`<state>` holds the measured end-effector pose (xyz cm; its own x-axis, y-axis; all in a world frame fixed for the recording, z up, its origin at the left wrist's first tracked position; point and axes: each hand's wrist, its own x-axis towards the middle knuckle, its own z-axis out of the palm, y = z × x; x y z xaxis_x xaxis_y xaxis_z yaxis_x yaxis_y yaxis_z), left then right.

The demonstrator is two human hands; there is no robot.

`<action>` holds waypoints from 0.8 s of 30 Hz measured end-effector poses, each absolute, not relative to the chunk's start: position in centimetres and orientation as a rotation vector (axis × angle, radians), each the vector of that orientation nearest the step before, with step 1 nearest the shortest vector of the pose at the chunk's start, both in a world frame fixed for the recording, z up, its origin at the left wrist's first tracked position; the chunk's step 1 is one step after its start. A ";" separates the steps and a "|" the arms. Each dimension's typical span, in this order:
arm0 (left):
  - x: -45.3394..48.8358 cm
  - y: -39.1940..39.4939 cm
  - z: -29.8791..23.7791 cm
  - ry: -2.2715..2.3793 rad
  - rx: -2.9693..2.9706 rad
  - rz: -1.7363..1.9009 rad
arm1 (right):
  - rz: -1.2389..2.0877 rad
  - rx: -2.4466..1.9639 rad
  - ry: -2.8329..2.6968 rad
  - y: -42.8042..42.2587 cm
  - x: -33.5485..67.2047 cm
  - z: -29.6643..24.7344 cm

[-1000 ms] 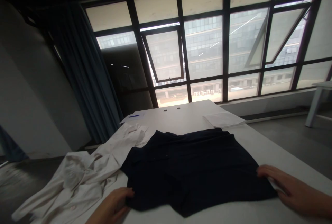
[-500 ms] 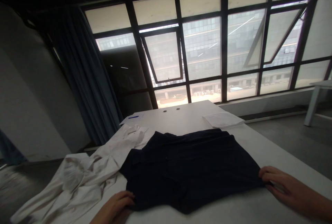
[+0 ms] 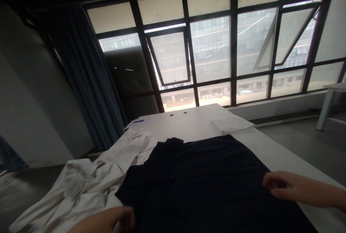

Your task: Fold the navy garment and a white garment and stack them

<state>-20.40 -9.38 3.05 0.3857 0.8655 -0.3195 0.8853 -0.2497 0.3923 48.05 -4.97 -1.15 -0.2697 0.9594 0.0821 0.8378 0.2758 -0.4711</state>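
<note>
A dark navy garment (image 3: 194,179), seemingly a shirt, lies spread over the white table (image 3: 186,126), its near part running out of the bottom of the view. At its right edge my right hand (image 3: 289,188) hovers with loosely bent fingers, thumb apart, and no cloth visibly pinched. Low at the garment's left side, my left hand (image 3: 113,218) has its fingers curved downward, with a gap toward the thumb; it is cut off partly by the frame's lower edge. No fabric shows gripped there either.
A crumpled pile of off-white clothing (image 3: 89,186) hangs over the table's left edge. Farther back are a blue pen (image 3: 138,121) on paper and a folded white cloth or sheet (image 3: 232,123). Blue curtain (image 3: 89,81) and windows stand behind; another table (image 3: 324,107) is at right.
The garment's near edge has come down toward me and out of view, and the cloth lies flatter and wider. Both hands have let go of its near corners; the left moved lower.
</note>
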 end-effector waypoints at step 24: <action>-8.3 9.6 -5.7 1.839 2.423 0.073 | 0.379 -1.861 -2.312 12.8 32.3 -7.8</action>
<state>-8.29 9.63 -5.75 0.2702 0.9626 -0.0216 0.9578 -0.2665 0.1074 32.31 12.82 -7.79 -0.2192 0.9748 -0.0414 0.9370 0.1985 -0.2873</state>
